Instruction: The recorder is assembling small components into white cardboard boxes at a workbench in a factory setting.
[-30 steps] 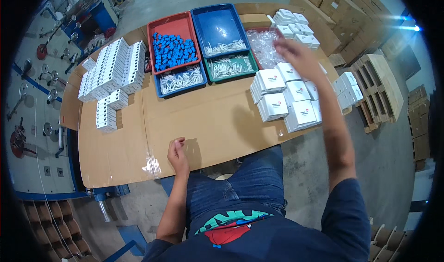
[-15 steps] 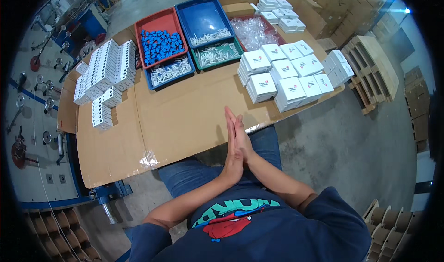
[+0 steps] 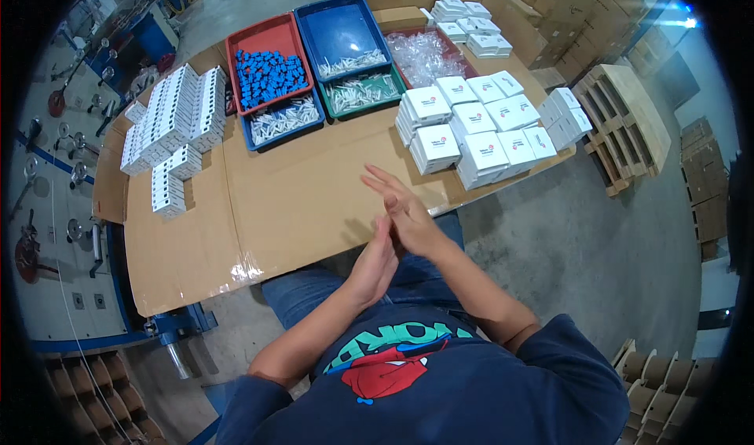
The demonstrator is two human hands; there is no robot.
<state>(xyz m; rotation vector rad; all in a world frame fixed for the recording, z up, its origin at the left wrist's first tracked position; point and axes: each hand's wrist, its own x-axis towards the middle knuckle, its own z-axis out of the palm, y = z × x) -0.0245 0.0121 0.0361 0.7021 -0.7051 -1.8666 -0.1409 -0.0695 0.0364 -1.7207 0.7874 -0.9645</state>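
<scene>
My left hand (image 3: 372, 267) and my right hand (image 3: 410, 223) touch each other above the near edge of the cardboard-covered table (image 3: 290, 201). The fingers of my right hand are stretched out and a little spread, reaching past the left one. My left hand lies against the right palm with its fingers extended, partly covered. Nothing shows in either hand. Nearest to them, on the right, are stacks of flat white boxes (image 3: 487, 154). Beyond stand a red tray of small blue pieces (image 3: 271, 80) and a blue tray of white stick-like pieces (image 3: 284, 121).
Small white boxes (image 3: 169, 123) are stacked at the left. A green tray (image 3: 361, 93), a large blue tray (image 3: 334, 29) and a red tray of clear plastic bags (image 3: 428, 58) stand at the back. More white boxes (image 3: 471, 27) lie behind. Wooden pallets (image 3: 628, 123) stand on the right.
My hands were pressed flat palm to palm; now the right has slid forward over the left, its fingers spreading. The left has drawn back slightly toward my body.
</scene>
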